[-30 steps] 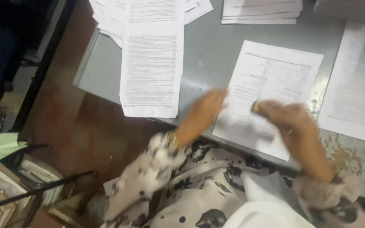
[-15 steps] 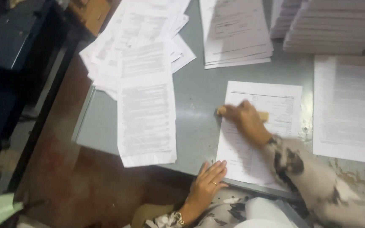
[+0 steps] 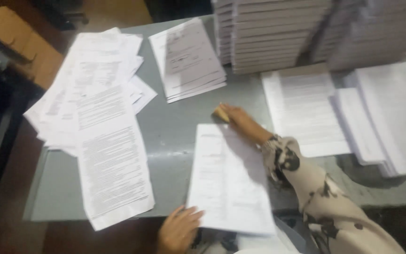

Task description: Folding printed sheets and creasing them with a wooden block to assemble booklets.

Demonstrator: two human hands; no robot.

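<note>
Since half a second ago: though the printed sheet (image 3: 229, 181) lies on the same spot of the grey table (image 3: 175, 127), the view has tipped up, so the tall paper stacks (image 3: 269, 33) at 12 o'clock now show in full.
Right hand shift: the right hand (image 3: 240, 120) has slid from the middle of the sheet's top to just past its upper edge, toward 12 o'clock.
Left hand shift: the left hand (image 3: 179, 230) has come up from beside the body to the sheet's lower left corner.
Right hand grip: fingers closed around a small tan block (image 3: 221, 113), which juts out at the hand's 9 o'clock side; what the block is I cannot tell.
Left hand grip: fingers spread and relaxed, tips touching the sheet's bottom corner, pinning it, not gripping.
Sheet to hands: the sheet runs from the left hand at its 7 o'clock corner up to the right hand at its 12 o'clock edge; the patterned sleeve (image 3: 316, 188) crosses its 3 o'clock side.
Around: loose overlapping pages (image 3: 99, 122) at 9 o'clock; a small neat pile (image 3: 186, 59) at 11 o'clock; flat piles (image 3: 306, 113) at 2 o'clock.
</note>
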